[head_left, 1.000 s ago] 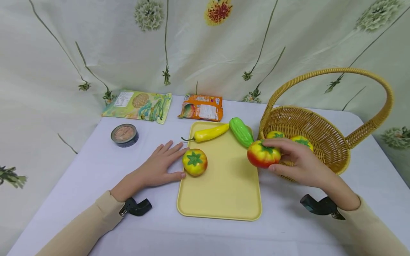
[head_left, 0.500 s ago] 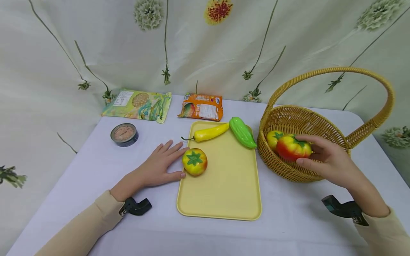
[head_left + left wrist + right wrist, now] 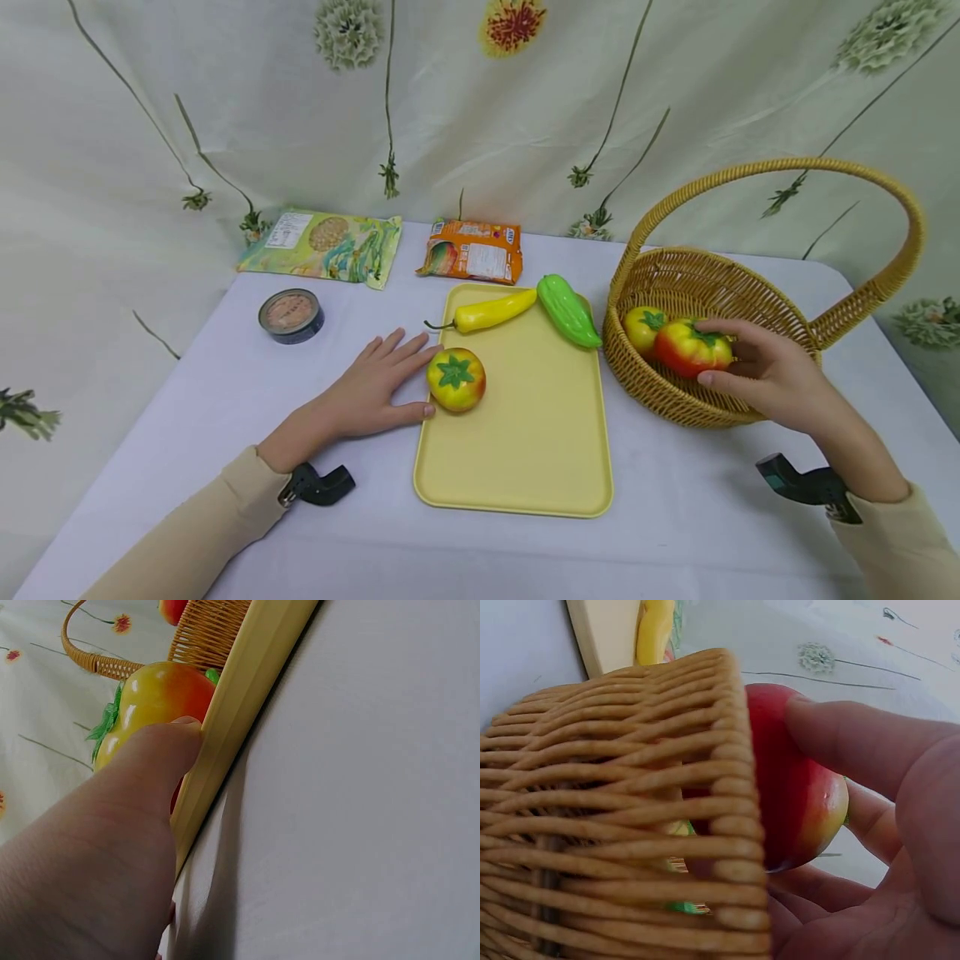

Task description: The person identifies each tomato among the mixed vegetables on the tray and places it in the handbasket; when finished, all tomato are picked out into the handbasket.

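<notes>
My right hand (image 3: 772,375) grips a red and yellow tomato (image 3: 692,348) with a green leaf top, held inside the mouth of a wicker basket (image 3: 675,406). Beside it in the basket sits another yellow tomato (image 3: 640,331). In the right wrist view the basket's woven wall (image 3: 630,802) hides part of the held tomato (image 3: 795,787). My left hand (image 3: 371,387) lies with its fingers spread at the left edge of a yellow tray (image 3: 525,450). Its thumb and fingertips are at the rim, close to a tomato (image 3: 457,380) standing on the tray.
Across the tray's far end lie a yellow chili pepper (image 3: 495,312) and a green pepper (image 3: 567,311). Behind are an orange packet (image 3: 472,252) and a green packet (image 3: 326,247). A round tin (image 3: 292,317) stands at the left. The basket's tall handle (image 3: 780,167) arches over its opening.
My right hand has carried the red and yellow tomato rightward from beside the tray into the basket's mouth, then shifted only slightly. The left hand has stayed in place.
</notes>
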A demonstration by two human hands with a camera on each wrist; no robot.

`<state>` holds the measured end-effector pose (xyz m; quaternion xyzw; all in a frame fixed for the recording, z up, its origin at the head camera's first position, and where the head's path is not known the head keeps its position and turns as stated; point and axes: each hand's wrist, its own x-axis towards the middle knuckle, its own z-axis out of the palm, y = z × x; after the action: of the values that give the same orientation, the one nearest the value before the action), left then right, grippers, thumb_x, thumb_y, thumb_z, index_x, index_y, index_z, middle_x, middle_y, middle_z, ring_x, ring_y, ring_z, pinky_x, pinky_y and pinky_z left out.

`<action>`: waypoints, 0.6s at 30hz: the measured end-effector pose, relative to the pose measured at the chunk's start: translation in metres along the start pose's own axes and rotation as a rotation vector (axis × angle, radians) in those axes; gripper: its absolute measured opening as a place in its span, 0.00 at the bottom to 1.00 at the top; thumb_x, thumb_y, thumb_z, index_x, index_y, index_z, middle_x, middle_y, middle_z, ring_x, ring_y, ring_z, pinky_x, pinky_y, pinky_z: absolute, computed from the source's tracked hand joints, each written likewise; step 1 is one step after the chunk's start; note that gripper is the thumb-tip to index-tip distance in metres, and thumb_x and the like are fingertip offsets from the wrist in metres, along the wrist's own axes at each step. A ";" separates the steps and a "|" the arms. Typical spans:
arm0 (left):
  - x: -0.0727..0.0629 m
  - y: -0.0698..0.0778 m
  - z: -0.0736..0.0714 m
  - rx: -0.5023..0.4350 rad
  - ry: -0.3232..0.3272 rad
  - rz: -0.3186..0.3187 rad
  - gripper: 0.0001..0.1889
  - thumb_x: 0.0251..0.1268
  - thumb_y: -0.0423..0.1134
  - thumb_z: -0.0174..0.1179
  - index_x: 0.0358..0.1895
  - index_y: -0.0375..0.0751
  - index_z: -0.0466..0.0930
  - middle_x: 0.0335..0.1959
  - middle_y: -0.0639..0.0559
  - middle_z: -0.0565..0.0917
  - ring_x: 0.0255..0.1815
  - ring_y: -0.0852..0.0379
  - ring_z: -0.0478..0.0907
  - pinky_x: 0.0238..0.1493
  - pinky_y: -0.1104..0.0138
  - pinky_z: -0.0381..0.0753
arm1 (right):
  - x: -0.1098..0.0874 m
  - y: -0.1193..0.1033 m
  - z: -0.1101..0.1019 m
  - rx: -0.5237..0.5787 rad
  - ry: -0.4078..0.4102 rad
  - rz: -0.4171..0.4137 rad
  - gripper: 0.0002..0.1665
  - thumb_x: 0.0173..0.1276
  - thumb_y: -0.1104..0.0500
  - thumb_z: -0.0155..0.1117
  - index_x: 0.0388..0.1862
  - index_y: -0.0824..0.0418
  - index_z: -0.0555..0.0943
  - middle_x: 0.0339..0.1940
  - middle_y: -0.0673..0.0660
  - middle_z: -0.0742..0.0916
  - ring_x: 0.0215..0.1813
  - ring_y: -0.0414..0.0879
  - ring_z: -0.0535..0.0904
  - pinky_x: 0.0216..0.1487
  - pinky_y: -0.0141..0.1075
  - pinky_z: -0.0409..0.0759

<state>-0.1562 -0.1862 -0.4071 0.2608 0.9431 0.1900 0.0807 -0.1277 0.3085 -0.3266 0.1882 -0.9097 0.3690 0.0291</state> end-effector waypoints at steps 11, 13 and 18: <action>0.001 0.000 0.001 0.007 -0.001 0.005 0.45 0.63 0.67 0.61 0.80 0.55 0.60 0.84 0.44 0.56 0.85 0.32 0.44 0.79 0.31 0.41 | 0.005 0.003 0.005 -0.046 -0.080 0.032 0.31 0.64 0.68 0.73 0.66 0.67 0.75 0.62 0.74 0.80 0.52 0.75 0.84 0.43 0.41 0.90; 0.001 0.000 0.001 0.005 0.001 0.005 0.45 0.63 0.67 0.61 0.80 0.55 0.60 0.84 0.44 0.56 0.85 0.32 0.44 0.79 0.31 0.41 | 0.006 0.004 0.005 -0.046 -0.086 0.026 0.31 0.63 0.68 0.74 0.65 0.67 0.76 0.62 0.74 0.80 0.53 0.74 0.84 0.43 0.43 0.90; 0.001 -0.001 0.001 0.004 0.007 0.004 0.45 0.63 0.67 0.62 0.80 0.54 0.60 0.84 0.44 0.56 0.85 0.32 0.44 0.79 0.31 0.41 | 0.009 0.008 0.006 -0.068 -0.115 0.036 0.31 0.63 0.66 0.75 0.65 0.65 0.76 0.62 0.73 0.81 0.53 0.72 0.84 0.47 0.50 0.89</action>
<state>-0.1571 -0.1859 -0.4080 0.2624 0.9431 0.1891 0.0766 -0.1379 0.3065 -0.3346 0.1917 -0.9251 0.3270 -0.0237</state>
